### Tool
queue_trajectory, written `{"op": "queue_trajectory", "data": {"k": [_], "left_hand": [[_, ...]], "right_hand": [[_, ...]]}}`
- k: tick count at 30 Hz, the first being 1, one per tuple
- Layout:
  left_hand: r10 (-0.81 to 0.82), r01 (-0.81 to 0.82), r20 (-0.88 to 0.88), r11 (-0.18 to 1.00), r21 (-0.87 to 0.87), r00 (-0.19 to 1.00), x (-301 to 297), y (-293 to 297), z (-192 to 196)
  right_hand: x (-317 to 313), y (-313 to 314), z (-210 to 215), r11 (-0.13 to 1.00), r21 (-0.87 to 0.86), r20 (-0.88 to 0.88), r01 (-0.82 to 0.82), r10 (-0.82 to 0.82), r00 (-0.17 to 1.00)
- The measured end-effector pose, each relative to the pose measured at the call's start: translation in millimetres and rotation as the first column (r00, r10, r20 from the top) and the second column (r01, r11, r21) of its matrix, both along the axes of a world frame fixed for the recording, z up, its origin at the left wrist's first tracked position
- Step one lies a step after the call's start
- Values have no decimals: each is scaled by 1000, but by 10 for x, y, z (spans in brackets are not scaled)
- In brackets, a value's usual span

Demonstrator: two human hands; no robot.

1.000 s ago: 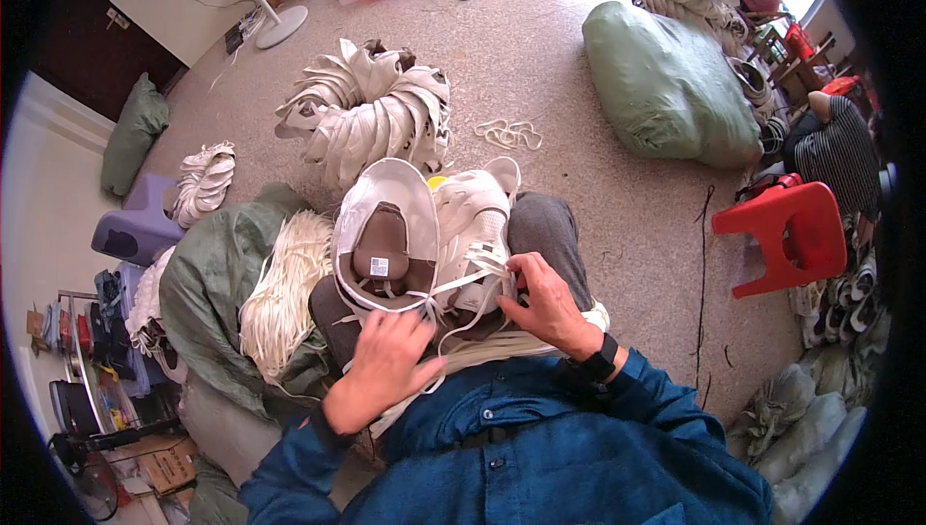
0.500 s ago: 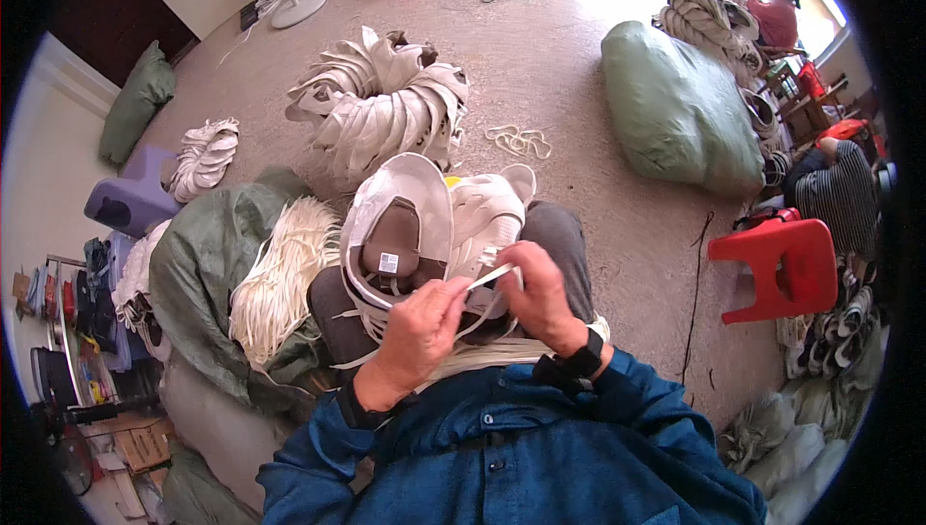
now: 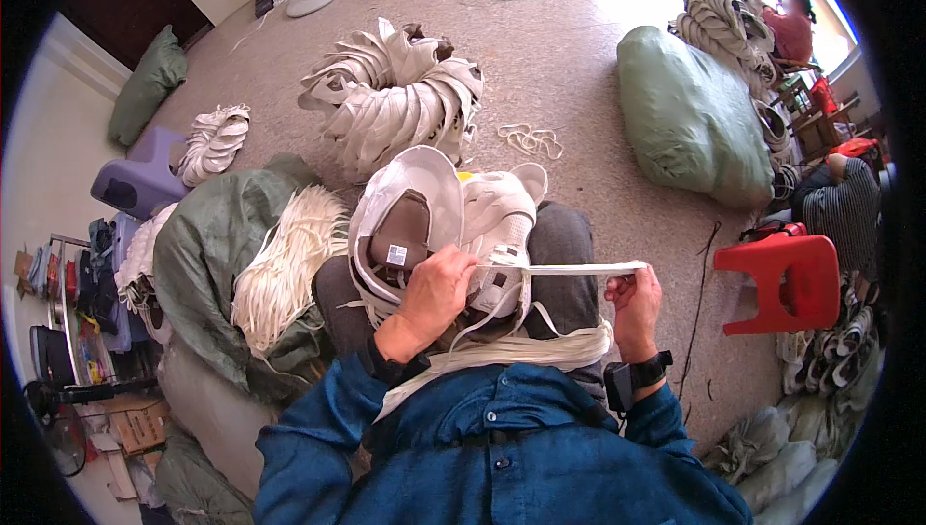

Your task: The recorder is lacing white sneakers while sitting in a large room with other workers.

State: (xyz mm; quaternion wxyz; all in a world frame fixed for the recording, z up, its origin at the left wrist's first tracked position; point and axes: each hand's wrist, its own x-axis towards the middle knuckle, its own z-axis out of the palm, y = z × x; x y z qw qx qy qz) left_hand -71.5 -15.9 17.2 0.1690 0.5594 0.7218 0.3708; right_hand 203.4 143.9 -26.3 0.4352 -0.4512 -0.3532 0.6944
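The left hand (image 3: 436, 286) is closed around the near side of a pale shoe (image 3: 446, 226) lying on the person's lap, thumb and fingers gripping its edge. The right hand (image 3: 637, 298) is held out to the right, well apart from the left, pinching the end of a flat white lace (image 3: 579, 269) that stretches taut from the shoe. The shoe is off-white with a smooth curved sole rim and a brown insole; a small square white label (image 3: 396, 255) sits on the insole near the left hand. A loose bundle of white laces (image 3: 521, 346) drapes across the lap just near of the shoe. A dark watch (image 3: 632, 375) sits on the right wrist, above a blue sleeve.

To the left, a green sack (image 3: 207, 255) lies open with a thick hank of cream cords (image 3: 285, 264) spilling over it. Farther off on the speckled floor, a ring-shaped heap of pale shoe uppers (image 3: 395, 100) stands, with a small tangle of laces (image 3: 531, 139) beside it. To the far right lies a stuffed green sack (image 3: 690, 120), and nearer on the right a red plastic stool (image 3: 786, 279). Another person in a striped top (image 3: 849, 211) sits at the right edge. A purple stool (image 3: 140, 178) stands at the far left.
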Motion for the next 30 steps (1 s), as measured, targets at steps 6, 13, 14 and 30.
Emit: {"op": "queue_trajectory", "data": {"k": [6,13,14,30], "left_hand": [[22,-24,-37,999,-43,999,-185,-45,3],[99,-100,-49,995,-12,994,-113,42,-19],[112,-99,223,993,-68,969,-87,86,-29],[54,-25,-416,997,74,908,217,-27,-92]], "right_hand": [[50,175,-101,987,-156,-93,32,-47,995],[40,147,-46,942,278,472,-187,35,881],[65,135,-18,867,425,544,-260,-15,839],[-1079,-571,400,467,407,678,-785,421,602]]}}
